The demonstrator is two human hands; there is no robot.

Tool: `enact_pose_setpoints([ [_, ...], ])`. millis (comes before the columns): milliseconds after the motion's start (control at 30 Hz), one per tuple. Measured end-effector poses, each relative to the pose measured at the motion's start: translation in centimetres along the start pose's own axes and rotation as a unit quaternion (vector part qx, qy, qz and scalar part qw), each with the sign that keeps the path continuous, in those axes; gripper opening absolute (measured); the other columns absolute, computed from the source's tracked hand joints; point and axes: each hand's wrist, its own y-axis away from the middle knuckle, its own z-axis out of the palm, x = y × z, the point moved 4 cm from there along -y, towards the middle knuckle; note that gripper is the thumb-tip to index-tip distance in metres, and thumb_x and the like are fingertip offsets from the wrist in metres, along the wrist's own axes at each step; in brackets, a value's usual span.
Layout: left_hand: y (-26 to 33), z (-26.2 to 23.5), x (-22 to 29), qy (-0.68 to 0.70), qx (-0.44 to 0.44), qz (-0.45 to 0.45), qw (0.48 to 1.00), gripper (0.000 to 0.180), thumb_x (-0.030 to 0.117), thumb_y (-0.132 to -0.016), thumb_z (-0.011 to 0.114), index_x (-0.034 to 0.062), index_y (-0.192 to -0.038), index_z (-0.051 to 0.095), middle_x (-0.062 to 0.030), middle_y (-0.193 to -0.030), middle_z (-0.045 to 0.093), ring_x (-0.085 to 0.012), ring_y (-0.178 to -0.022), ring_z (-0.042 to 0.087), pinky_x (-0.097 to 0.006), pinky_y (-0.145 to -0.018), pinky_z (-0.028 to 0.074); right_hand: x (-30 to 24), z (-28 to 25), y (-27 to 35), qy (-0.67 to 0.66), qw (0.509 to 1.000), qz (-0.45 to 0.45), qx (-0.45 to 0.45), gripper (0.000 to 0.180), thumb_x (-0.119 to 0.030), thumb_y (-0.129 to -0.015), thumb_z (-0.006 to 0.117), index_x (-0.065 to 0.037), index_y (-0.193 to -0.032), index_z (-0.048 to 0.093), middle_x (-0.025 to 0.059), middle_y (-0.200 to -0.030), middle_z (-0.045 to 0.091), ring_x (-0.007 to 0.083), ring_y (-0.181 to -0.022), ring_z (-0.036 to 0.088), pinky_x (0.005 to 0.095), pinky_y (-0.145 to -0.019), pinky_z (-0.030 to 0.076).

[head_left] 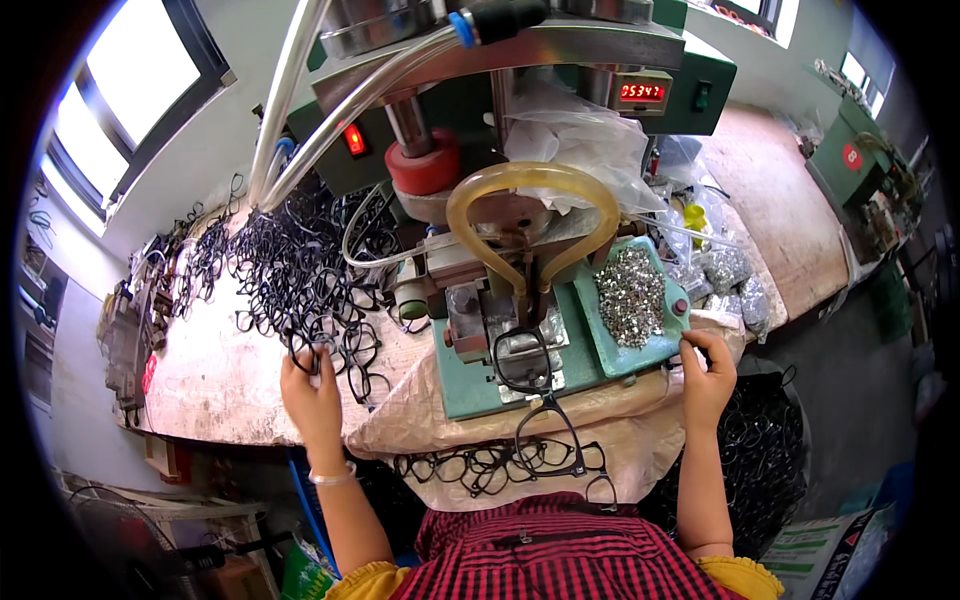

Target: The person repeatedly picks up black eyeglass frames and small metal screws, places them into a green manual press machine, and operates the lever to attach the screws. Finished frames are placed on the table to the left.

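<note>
Head: eyeglass frames (290,235) on stained table (215,385), window (145,55) left.

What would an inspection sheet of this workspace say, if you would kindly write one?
Surface: pale, stained wooden tabletop; crumpled tan sheet along the front.
Job's things: tangled heap of black eyeglass frames; single black frame at the green-and-steel press; small silvery metal pieces in a shallow, pale-green tray.
Clutter: clear plastic bag at the press; bagged silvery pieces right of the tray.
Left hand: at the heap's near edge; grip unclear.
Right hand: by the tray's near right corner; grip unclear.
Cables: translucent hoses at upper left; thick amber tube looped before the press.
Surroundings: bright, dark-framed window at left; another green machine at right.
</note>
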Motion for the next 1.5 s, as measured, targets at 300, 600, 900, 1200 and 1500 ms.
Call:
enact_pose_setpoints([
  [300, 0.8, 7.7, -4.8, 0.202, -0.062, -0.031, 0.977, 0.008, 0.003, -0.089, 0.067, -0.0016, -0.093, 0.060, -0.0054, -0.073, 0.062, -0.0118, -0.060, 0.058, -0.028, -0.057, 0.047, -11.6, 11.7, -1.0, -0.192, 0.955, -0.086, -0.210, 0.029, 0.001, -0.078, 0.070, 0.000, -0.107, 0.066, 0.0090, -0.092, 0.069, 0.0196, -0.091, 0.067, 0.0308, -0.083, 0.051],
  [600, 2.6, 1.7, 9.5, 0.587, 0.047, 0.079, 0.805, 0.017, 0.012, -0.105, 0.045, 0.0001, -0.112, 0.054, -0.0146, -0.107, 0.064, -0.0220, -0.086, 0.066, -0.034, -0.072, 0.059, -12.4, 13.2, 0.7, -0.343, 0.908, 0.036, -0.238, 0.047, 0.001, -0.083, 0.071, 0.003, -0.126, 0.052, 0.0060, -0.096, 0.068, 0.0112, -0.098, 0.062, 0.0258, -0.093, 0.045],
  [900, 6.7, -1.7, 17.8, 0.359, -0.090, 0.446, 0.815, 0.017, 0.008, -0.075, 0.073, 0.0114, -0.092, 0.074, -0.0102, -0.100, 0.074, -0.0279, -0.086, 0.070, -0.044, -0.087, 0.053, -14.8, 10.4, 0.5, -0.235, 0.923, -0.001, -0.306, 0.044, -0.005, -0.084, 0.067, -0.002, -0.127, 0.059, 0.0141, -0.121, 0.066, 0.0242, -0.114, 0.064, 0.0341, -0.099, 0.047],
  [1200, 7.2, 1.7, 19.4, 0.266, -0.133, 0.537, 0.789, 0.021, 0.013, -0.072, 0.078, 0.0144, -0.093, 0.077, -0.0038, -0.103, 0.074, -0.0216, -0.082, 0.064, -0.047, -0.087, 0.051, -1.4, 8.3, -3.4, 0.184, 0.948, -0.222, -0.132, 0.018, -0.011, -0.074, 0.075, -0.010, -0.093, 0.073, 0.0203, -0.123, 0.061, 0.0384, -0.126, 0.052, 0.0471, -0.102, 0.043],
  [1500, 9.8, 0.3, 17.2, 0.238, -0.100, 0.477, 0.840, 0.030, 0.005, -0.077, 0.074, 0.0090, -0.106, 0.071, -0.0108, -0.114, 0.072, -0.0331, -0.109, 0.067, -0.050, -0.102, 0.047, -3.2, 11.8, -5.9, 0.195, 0.914, -0.306, -0.179, 0.012, -0.005, -0.080, 0.065, -0.003, -0.092, 0.064, 0.0162, -0.096, 0.067, 0.0359, -0.097, 0.065, 0.0425, -0.078, 0.052],
])
